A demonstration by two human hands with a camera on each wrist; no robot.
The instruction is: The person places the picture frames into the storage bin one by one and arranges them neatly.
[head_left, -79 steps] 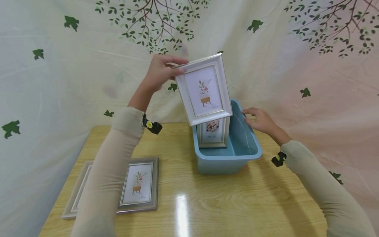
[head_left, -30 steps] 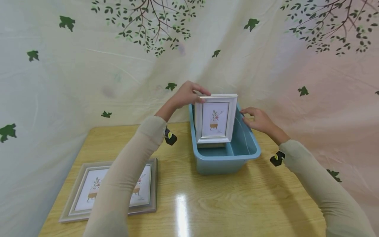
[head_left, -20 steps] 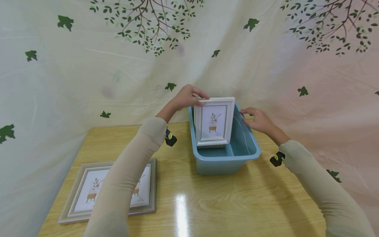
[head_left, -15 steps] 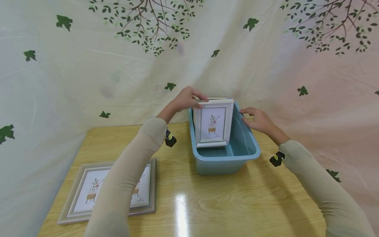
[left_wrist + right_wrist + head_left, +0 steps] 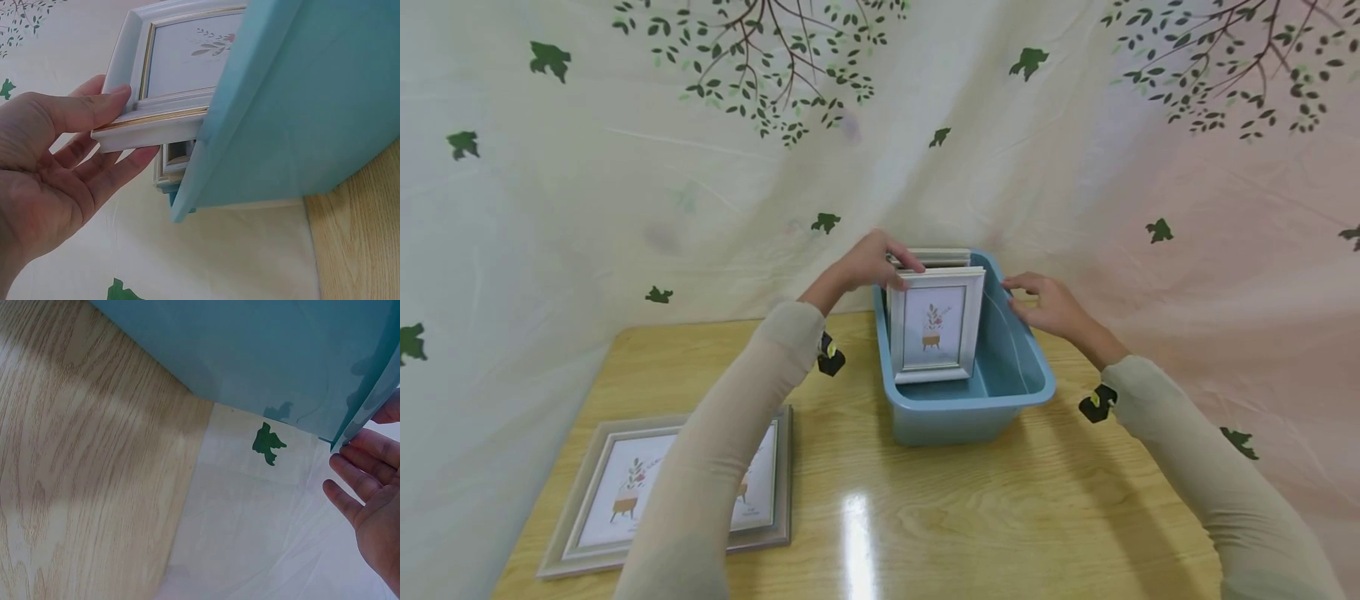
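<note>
My left hand (image 5: 868,262) pinches the top left corner of a white picture frame (image 5: 934,332), thumb on its front and fingers behind. The frame stands nearly upright inside a blue plastic bin (image 5: 966,405), its print showing a potted plant. In the left wrist view, the white frame (image 5: 181,69) juts past the bin's rim, and my left hand (image 5: 69,144) grips its corner. Behind it, another frame (image 5: 947,257) leans at the bin's far end, mostly covered. My right hand (image 5: 1052,304) holds the bin's right rim between thumb and fingers; the right wrist view shows these fingers (image 5: 356,469) at the rim.
Two larger picture frames lie flat at the table's left: a champagne one (image 5: 576,508) and a greyer one (image 5: 784,483), partly hidden by my left sleeve (image 5: 715,450). A leaf-printed cloth (image 5: 737,208) hangs behind the wooden table (image 5: 940,517).
My left hand has lowered the white frame from above the bin down into it, then shifted it nearer, uncovering the frame behind. My right hand has stayed on the rim.
</note>
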